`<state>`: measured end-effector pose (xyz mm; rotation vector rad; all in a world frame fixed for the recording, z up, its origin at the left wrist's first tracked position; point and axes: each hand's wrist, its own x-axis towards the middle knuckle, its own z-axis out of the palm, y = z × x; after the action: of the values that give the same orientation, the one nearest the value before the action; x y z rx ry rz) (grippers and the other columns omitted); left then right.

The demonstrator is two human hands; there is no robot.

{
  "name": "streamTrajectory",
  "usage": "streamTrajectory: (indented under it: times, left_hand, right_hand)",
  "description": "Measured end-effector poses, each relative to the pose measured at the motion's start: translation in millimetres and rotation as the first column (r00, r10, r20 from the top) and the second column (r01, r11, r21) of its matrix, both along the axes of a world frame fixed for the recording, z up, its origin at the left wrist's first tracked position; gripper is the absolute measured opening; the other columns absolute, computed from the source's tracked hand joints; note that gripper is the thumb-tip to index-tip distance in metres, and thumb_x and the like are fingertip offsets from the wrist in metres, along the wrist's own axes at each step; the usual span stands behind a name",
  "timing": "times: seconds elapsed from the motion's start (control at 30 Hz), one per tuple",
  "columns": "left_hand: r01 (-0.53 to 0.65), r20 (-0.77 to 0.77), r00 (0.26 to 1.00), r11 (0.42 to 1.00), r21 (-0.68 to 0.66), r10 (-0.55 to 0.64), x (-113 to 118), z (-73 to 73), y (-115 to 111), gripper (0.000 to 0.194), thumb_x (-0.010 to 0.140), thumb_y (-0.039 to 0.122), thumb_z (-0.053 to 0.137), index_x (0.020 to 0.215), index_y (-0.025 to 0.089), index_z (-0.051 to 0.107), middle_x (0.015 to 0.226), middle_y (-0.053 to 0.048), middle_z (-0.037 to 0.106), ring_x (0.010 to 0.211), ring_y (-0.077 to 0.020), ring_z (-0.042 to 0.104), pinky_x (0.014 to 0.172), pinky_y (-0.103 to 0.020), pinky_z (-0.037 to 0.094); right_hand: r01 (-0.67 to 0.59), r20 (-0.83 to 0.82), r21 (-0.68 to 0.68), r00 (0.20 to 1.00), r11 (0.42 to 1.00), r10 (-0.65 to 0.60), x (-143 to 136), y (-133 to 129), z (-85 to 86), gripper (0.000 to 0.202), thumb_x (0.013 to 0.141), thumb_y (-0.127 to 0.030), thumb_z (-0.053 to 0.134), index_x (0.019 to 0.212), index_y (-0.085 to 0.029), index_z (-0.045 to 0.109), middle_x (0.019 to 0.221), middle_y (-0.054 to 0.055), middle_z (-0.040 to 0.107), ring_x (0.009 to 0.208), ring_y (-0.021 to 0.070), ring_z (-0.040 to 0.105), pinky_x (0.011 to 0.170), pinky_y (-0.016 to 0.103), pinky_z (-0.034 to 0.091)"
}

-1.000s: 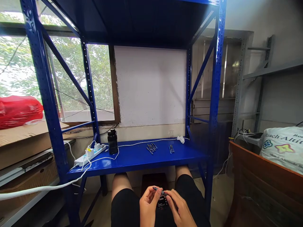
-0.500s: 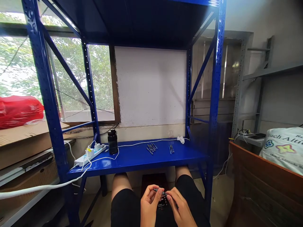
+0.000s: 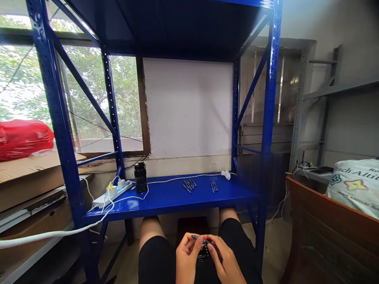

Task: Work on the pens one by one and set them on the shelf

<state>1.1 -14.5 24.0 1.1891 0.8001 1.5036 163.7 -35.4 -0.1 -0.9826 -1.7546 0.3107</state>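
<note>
Above my lap, my left hand (image 3: 187, 254) pinches a dark, slim pen (image 3: 194, 237) between thumb and fingertips. My right hand (image 3: 222, 255) has its thumb and fingers closed around the other end of the pen, so that end is mostly hidden. The two hands nearly touch at the fingertips. On the blue shelf in front lie several similar dark pens in a loose group (image 3: 189, 185), and a smaller group of pens (image 3: 214, 186) is to its right.
A black bottle (image 3: 141, 177) stands at the left of the blue shelf (image 3: 166, 202), beside a white power strip (image 3: 112, 194) with plugs and cables. A white cable runs along the back to a white bundle (image 3: 226, 174). Blue posts flank both sides; a brown chair back (image 3: 325, 221) is at right.
The fingers of my right hand have shifted slightly left and up, closer to my left fingertips. My left hand and the pens on the shelf have stayed put.
</note>
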Motion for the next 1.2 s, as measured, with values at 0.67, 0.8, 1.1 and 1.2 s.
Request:
streamTrajectory:
  times: [0.67,0.8,1.1,1.2]
  left_hand:
    - [-0.074,0.023,0.997,0.996,-0.047,0.075,-1,-2.3,1,0.052,0.070,0.066,0.091,0.073,0.019,0.071,0.080,-0.012,0.081,0.072,-0.0255,0.074,0.071,-0.033,0.061]
    - [-0.093,0.032,0.995,0.994,-0.054,0.095,-3,-3.6,2,0.051,0.074,0.067,0.088,0.074,0.018,0.071,0.081,-0.011,0.081,0.071,-0.0240,0.074,0.070,-0.032,0.061]
    - [-0.067,0.088,0.993,0.994,-0.084,0.074,-4,-8.3,5,0.049,0.081,0.066,0.083,0.084,0.019,0.068,0.095,-0.014,0.084,0.080,-0.0281,0.080,0.070,-0.033,0.062]
    - [-0.106,0.097,0.989,0.990,-0.098,0.115,-6,-12.1,7,0.050,0.083,0.067,0.080,0.087,0.019,0.067,0.098,-0.015,0.085,0.082,-0.0283,0.081,0.070,-0.033,0.063]
  right_hand:
    - [0.032,-0.024,0.094,0.999,0.995,-0.030,1,3,-4.0,0.024,0.113,-0.036,0.047,0.109,-0.027,0.068,0.099,0.006,0.073,0.088,0.0221,0.072,0.079,0.031,0.060]
    - [0.046,-0.074,0.094,0.997,0.995,-0.039,2,2,-5.6,0.021,0.113,-0.036,0.048,0.105,-0.025,0.064,0.098,0.005,0.072,0.086,0.0208,0.072,0.079,0.029,0.060]
    - [0.178,0.174,0.105,0.965,0.978,-0.194,5,-1,-1.6,0.031,0.112,-0.027,0.046,0.131,-0.036,0.069,0.101,0.006,0.065,0.089,0.0238,0.068,0.080,0.037,0.060]
    - [0.265,0.154,0.155,0.945,0.952,-0.289,7,1,-5.2,0.028,0.111,-0.026,0.047,0.124,-0.035,0.070,0.101,0.006,0.063,0.088,0.0242,0.067,0.078,0.039,0.060]
